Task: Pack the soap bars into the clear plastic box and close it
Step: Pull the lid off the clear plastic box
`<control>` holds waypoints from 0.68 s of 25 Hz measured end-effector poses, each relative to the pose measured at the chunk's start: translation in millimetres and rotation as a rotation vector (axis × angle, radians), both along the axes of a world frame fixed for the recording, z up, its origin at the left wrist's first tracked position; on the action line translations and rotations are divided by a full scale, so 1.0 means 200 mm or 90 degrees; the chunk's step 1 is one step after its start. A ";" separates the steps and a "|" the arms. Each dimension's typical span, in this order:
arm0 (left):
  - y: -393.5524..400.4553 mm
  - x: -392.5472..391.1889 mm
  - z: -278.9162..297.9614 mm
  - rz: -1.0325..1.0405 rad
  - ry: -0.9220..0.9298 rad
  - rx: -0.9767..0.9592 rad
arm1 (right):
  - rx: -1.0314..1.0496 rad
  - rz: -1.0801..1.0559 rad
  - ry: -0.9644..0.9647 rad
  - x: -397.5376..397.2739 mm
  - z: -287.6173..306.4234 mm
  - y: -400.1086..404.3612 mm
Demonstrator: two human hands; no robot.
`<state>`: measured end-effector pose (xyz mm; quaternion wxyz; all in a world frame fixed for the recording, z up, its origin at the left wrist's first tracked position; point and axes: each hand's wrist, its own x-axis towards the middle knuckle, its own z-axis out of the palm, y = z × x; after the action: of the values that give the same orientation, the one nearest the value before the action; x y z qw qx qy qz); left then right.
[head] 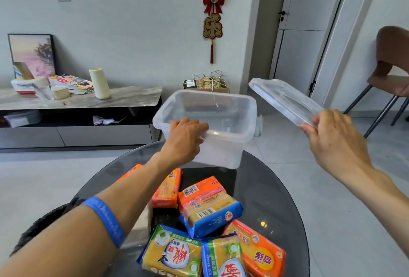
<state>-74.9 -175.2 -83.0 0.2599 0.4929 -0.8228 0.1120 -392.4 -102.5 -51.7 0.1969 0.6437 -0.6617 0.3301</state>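
Here the clear plastic box stands in the centre of the frame, at the far edge of the round dark glass surface, with its open mouth pointing up and nothing inside it. Its long axis runs roughly from left to right across the picture. The left hand grips the near rim of the box, fingers curled over the edge. The right hand, at the right of the frame, pinches the near end of the clear lid between thumb and fingers; the lid is off the box and held in the air, tilted, with its long axis going from the hand up and left toward the box. On the left forearm there is one blue wristband. The wrapped soap bars lie loose on the surface in the lower centre of the frame, in front of the box. I can count seven: four in orange wrappers, one of them mostly hidden behind the left forearm, one in a blue wrapper, and two in green and yellow wrappers at the bottom edge. They point in different directions, and some overlap each other.
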 end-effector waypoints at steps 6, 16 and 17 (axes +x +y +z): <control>-0.02 0.16 0.25 0.125 0.043 -0.115 | 0.121 -0.012 0.035 0.16 -0.19 0.00; -0.01 0.28 0.19 0.051 0.035 -0.102 | 0.293 0.177 0.174 0.50 -0.72 -0.09; -0.02 0.26 0.17 0.035 0.033 -0.095 | 0.290 0.185 0.175 0.50 -0.73 -0.10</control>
<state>-22.6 -178.9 -48.0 0.3140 0.4971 -0.7914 0.1672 -293.1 -122.8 -197.5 0.0860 0.7979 -0.5868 0.1077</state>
